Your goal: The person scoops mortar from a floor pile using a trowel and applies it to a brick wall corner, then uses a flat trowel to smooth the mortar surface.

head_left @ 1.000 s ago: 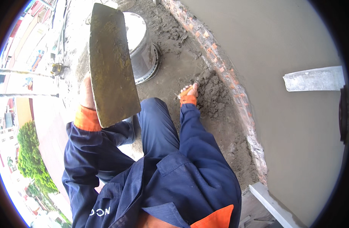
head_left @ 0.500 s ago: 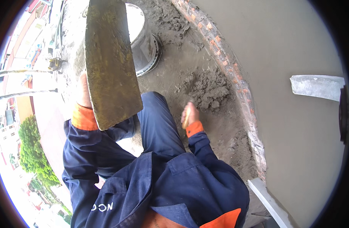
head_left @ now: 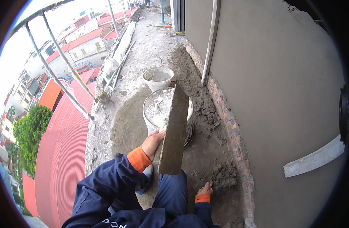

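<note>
My left hand (head_left: pixel 152 143) is closed round the grip behind a mortar-stained plasterer's hawk (head_left: pixel 175 131). The hawk is held on edge, its flat face tilted to the right, in front of a splattered white tub (head_left: pixel 153 110). Low on the right, my right hand (head_left: pixel 203 191) is closed on a trowel (head_left: pixel 211 182). Little of the trowel's handle shows, and its blade cannot be made out. Just beyond that hand lies a heap of wet grey mortar (head_left: pixel 224 176) on the floor, beside the wall's foot.
A smooth grey plastered wall (head_left: pixel 273 95) rises on the right above a strip of bare brick (head_left: pixel 224 108). A long straightedge (head_left: pixel 211 41) leans on it. Farther off stands a bucket (head_left: pixel 158 77). The ledge drops at left toward red roofs (head_left: pixel 64 152), past slanting poles (head_left: pixel 56 68).
My view has tilted up, bringing the walkway and bucket into sight. The hawk has turned more edge-on and appears lower and farther right. My right hand stays by the mortar heap.
</note>
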Available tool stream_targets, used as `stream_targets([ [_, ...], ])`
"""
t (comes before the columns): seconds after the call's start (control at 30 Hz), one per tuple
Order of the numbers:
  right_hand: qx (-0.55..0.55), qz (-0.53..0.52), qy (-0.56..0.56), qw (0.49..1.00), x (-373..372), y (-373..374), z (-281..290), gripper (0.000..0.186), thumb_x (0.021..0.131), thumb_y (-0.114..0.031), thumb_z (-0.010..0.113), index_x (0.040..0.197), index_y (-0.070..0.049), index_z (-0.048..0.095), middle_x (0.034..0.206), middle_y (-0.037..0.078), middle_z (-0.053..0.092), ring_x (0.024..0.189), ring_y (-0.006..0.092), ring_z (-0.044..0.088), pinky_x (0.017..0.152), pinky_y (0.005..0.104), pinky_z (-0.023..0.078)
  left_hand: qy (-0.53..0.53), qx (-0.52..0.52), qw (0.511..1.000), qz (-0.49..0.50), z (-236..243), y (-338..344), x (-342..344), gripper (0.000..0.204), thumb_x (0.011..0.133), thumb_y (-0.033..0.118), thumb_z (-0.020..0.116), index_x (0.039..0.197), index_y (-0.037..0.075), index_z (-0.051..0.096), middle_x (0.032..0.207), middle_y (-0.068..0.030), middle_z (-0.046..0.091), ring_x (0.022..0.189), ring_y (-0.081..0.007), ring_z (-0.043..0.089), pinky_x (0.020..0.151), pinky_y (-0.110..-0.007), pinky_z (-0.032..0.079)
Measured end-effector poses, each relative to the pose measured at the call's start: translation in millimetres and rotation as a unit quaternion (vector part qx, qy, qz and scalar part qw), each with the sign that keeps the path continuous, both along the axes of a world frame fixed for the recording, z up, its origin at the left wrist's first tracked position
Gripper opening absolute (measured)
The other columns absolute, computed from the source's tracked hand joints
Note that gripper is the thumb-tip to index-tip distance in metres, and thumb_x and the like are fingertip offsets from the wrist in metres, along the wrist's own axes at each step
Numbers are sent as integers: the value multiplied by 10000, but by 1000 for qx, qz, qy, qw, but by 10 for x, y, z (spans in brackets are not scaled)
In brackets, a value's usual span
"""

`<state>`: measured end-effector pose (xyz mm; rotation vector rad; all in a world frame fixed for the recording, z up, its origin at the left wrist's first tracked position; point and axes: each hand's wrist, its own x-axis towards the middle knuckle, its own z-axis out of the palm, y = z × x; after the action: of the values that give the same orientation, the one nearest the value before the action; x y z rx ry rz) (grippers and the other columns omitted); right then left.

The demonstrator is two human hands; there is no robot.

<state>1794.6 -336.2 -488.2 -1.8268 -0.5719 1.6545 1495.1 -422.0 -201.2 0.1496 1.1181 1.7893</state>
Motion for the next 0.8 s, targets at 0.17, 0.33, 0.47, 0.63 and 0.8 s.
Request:
stream_targets([
  [0.17,-65,53,380,921,663,151,65,412,876,-546,456,855,-136,500,587,-15,433,440,122,411,389,262,360,4,0,1000,-5,93,178,26,288,959,134,419,1210,4,472,1070,-114,615,900,-190,641,788,-331,534],
  [0.33,-97,43,498,861,882,284,191,409,857,-549,459,808,-146,512,552,-8,431,403,134,392,362,278,338,2,18,1000,-24,23,226,-47,308,959,127,419,1241,8,458,1083,-114,609,921,-190,633,800,-335,529],
  [0.47,158,224,-41,961,1021,300,1003,352,803,-384,636,838,-56,513,594,80,497,453,261,487,445,379,430,-38,10,998,-49,3,223,-47,294,938,98,424,1203,-14,486,1069,-131,610,908,-218,630,798,-343,529],
  [0.63,150,396,-459,781,1404,502,457,543,794,-391,627,1112,38,525,1020,284,598,985,453,554,832,471,448,29,73,990,-120,-17,-102,-35,332,950,199,410,1223,19,470,1137,-129,572,992,-239,580,856,-353,491],
  [0.8,-6,317,-404,858,936,559,-916,350,815,-190,577,1123,-47,495,973,203,611,631,313,654,547,393,539,70,125,974,-177,-223,-161,-128,394,945,303,425,1228,36,487,1150,-117,573,999,-260,570,882,-363,472],
])
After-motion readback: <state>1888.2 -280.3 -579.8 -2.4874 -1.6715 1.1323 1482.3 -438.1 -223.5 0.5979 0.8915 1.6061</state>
